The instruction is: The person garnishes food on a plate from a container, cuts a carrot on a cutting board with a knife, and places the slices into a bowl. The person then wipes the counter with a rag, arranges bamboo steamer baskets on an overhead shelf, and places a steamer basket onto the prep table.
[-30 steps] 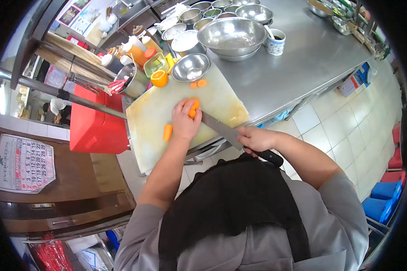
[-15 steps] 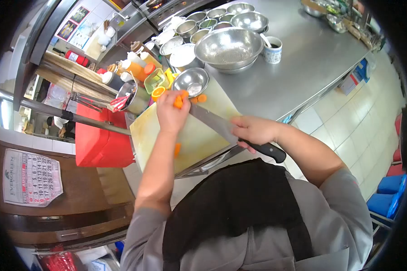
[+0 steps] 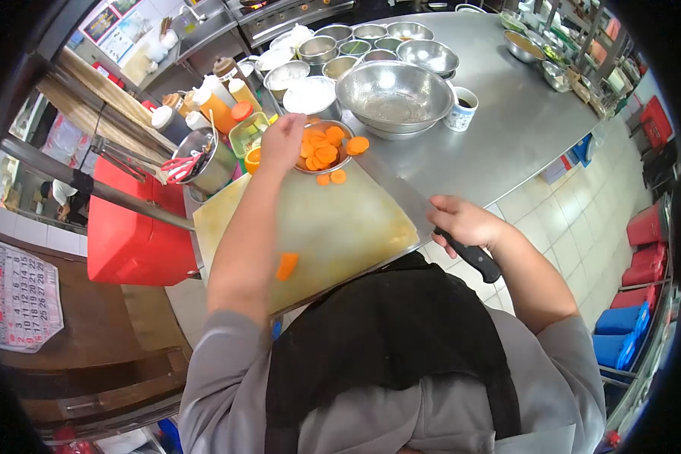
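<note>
My right hand (image 3: 465, 221) grips a kitchen knife (image 3: 469, 253) by its black handle, the wide blade pointing up and left over the cutting board's right edge. My left hand (image 3: 284, 140) is at the left side of a small metal bowl (image 3: 319, 168). Its fingers are bunched and partly hidden, so I cannot tell whether they hold anything. Orange carrot slices (image 3: 324, 147) fill the bowl, with one slice (image 3: 357, 145) at its right rim. Loose slices (image 3: 337, 176) lie just below it on the cutting board (image 3: 340, 227). A larger carrot piece (image 3: 286, 265) lies near the board's front left.
A large metal bowl (image 3: 393, 94) and a patterned mug (image 3: 461, 112) stand behind the board. Several smaller bowls cluster farther back. To the left are sauce bottles (image 3: 213, 106), a green container (image 3: 246, 136), a utensil pot (image 3: 213, 163) and a red bin (image 3: 136, 227).
Carrot slices that were under my left hand are now in the small bowl. My left hand has moved up beside the bowl, and the knife has moved right, away from the board's middle.
</note>
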The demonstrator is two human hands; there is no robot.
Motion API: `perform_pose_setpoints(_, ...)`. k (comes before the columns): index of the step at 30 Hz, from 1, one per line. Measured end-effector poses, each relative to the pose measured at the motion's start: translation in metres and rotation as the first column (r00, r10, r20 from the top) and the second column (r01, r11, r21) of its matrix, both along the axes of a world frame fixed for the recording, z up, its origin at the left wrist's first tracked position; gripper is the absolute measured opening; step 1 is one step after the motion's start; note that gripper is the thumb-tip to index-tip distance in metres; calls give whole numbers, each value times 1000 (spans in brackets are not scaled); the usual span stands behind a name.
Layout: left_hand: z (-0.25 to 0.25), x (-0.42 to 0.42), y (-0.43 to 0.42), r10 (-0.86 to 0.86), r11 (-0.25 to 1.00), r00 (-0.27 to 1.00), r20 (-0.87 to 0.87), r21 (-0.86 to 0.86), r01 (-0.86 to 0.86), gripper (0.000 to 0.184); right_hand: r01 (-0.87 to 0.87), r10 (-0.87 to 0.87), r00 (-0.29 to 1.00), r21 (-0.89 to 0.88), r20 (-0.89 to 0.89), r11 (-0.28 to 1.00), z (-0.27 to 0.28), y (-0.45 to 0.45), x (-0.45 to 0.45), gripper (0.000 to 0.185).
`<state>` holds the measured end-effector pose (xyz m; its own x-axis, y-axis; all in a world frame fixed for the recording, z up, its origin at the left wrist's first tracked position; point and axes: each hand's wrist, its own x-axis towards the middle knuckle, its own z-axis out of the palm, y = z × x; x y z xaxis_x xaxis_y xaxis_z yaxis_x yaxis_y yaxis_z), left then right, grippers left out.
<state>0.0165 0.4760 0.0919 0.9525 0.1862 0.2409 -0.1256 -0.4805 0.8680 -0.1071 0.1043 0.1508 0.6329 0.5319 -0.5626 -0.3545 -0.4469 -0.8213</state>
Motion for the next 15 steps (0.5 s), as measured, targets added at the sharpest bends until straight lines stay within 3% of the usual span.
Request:
perform_pose_setpoints(1, 4, -8, -1, -20, 1000, 999, -36, -1, 20, 36, -4, 4, 1000, -10, 0, 1000, 0, 5, 2, 24)
perform_pose_setpoints(4, -10, -11, -5, -243, 959, 961, 131, 178, 218, 40, 7, -5, 997, 26, -82, 1000, 8, 24, 9, 24)
perform_pose_setpoints(7, 5, -32, -22, -256, 794, 951, 174, 599, 104, 34, 83, -76, 988, 45, -135, 996, 27, 37, 7, 23)
perform_pose_setpoints(10, -18, -25, -7, -61, 826, 984, 168, 562, -44, 32, -40, 39, 993, -2, -107, 999, 35, 19, 7, 22)
perform_pose_setpoints(13, -8, -36, 3, 154, 843, 988, 18, 518, -141, 29, -148, 145, 988, -61, -50, 987, 35, 0, 10, 21)
perform_pose_setpoints(15, 0, -41, -1, 176, 807, 984, -1, 572, -144, 30, -177, 175, 984, -54, -35, 983, 24, -14, 17, 19)
